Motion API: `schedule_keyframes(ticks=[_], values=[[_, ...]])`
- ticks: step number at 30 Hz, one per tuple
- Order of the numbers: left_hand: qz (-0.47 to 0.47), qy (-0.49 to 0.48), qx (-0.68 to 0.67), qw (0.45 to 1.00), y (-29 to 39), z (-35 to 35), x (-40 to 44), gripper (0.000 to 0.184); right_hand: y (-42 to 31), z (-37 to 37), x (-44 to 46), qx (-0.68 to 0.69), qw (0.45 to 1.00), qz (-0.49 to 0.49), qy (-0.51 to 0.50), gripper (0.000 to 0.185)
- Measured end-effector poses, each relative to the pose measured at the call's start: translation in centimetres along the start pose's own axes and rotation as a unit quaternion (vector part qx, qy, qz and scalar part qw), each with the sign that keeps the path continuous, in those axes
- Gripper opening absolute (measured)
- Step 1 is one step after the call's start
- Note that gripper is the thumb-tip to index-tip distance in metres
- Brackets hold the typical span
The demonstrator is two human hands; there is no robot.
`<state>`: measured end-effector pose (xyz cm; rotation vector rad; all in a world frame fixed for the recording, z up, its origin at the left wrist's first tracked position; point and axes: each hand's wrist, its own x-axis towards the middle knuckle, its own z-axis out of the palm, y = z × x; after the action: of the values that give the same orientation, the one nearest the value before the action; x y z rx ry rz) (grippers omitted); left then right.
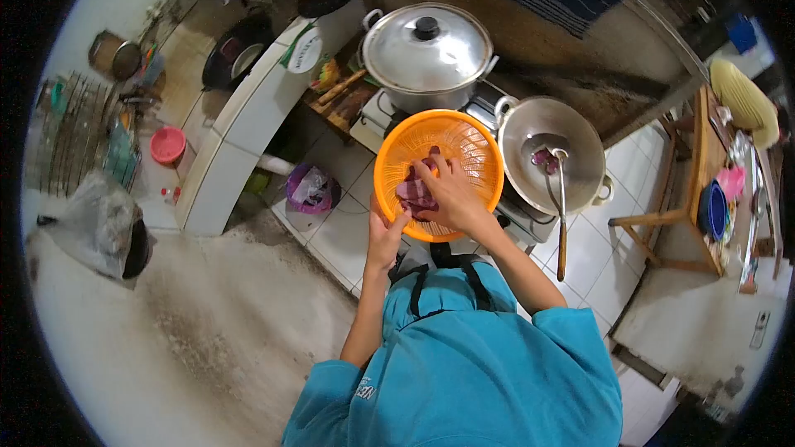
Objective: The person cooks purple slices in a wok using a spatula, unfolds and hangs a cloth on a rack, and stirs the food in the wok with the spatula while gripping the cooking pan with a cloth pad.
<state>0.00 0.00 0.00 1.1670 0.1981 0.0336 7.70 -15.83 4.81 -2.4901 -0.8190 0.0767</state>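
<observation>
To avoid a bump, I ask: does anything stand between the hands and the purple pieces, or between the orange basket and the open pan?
Nothing visible: the right hand touches the purple pieces, and the orange basket appears beside the open pan. Only a ladle leans over the pan's rim.

Stove (365, 131): lidded metal pot (426, 62) on left, two-handled metal wok (580, 145) on right.
</observation>
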Motion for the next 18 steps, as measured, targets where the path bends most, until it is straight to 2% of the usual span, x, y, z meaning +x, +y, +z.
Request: schedule_keyframes(ticks=[2,5,8,11,14,18], values=[[0.026,0.015,0.012,0.999,0.1,0.5,-0.8,0.059,0.0,0.3,-0.5,0.045,0.998,-0.033,-0.011,0.078],[-0.020,0.067,-0.025,0.997,0.3,-0.5,-0.6,0.058,0.6,2.2,0.6,0.052,0.996,-0.067,-0.030,0.064],[-0.014,0.081,-0.016,0.996,-0.1,-2.6,-1.0,0.058,-0.6,2.7,1.3,0.124,0.988,-0.078,-0.045,0.050],[-0.007,0.095,-0.036,0.995,0.6,-2.8,-1.2,0.059,-1.5,2.6,2.1,0.135,0.987,-0.045,-0.072,0.039],[-0.018,0.121,-0.037,0.992,1.1,-3.9,-0.6,0.058,-1.0,4.7,3.7,0.127,0.986,-0.020,-0.102,0.044],[-0.012,0.122,-0.055,0.991,3.9,-4.4,1.4,0.057,-1.3,4.2,6.1,0.079,0.993,-0.090,-0.002,0.033]])
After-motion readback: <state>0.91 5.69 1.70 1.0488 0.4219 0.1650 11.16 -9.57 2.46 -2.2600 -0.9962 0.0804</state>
